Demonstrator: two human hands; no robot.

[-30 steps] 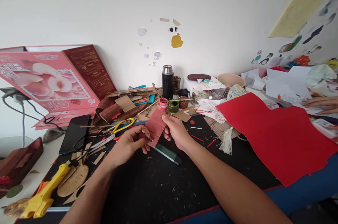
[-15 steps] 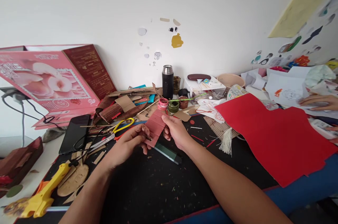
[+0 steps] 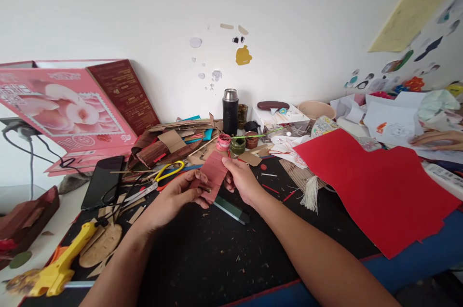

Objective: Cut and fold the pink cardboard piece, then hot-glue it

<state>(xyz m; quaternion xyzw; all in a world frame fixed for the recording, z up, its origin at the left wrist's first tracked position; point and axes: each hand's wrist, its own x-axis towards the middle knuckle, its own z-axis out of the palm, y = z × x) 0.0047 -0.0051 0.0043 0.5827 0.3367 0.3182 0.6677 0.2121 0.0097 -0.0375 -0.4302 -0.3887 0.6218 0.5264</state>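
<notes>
A strip of pink-painted cardboard (image 3: pixel 214 173) is held up over the black mat, with crease lines across it. My right hand (image 3: pixel 239 177) pinches its upper right edge between thumb and fingers. At its lower left side, my left hand (image 3: pixel 186 192) is closed on the strip. A small dark, narrow piece lies against the cardboard by the left thumb and fingertips; what it is I cannot make out. Just below the strip, a dark green flat tool or strip (image 3: pixel 231 210) rests on the mat, its far end hidden behind the cardboard.
Yellow-handled scissors (image 3: pixel 159 179), a phone (image 3: pixel 103 181) and a yellow glue gun (image 3: pixel 68 261) lie left. Paint jars (image 3: pixel 238 145) and a black thermos (image 3: pixel 230 114) stand behind. Red sheet (image 3: pixel 376 186) lies right; another person's hand (image 3: pixel 439 139) is at far right.
My left hand's fingers have shifted slightly on the strip, and more of the small dark piece shows. The right hand keeps its pinch. The camera view has moved very little.
</notes>
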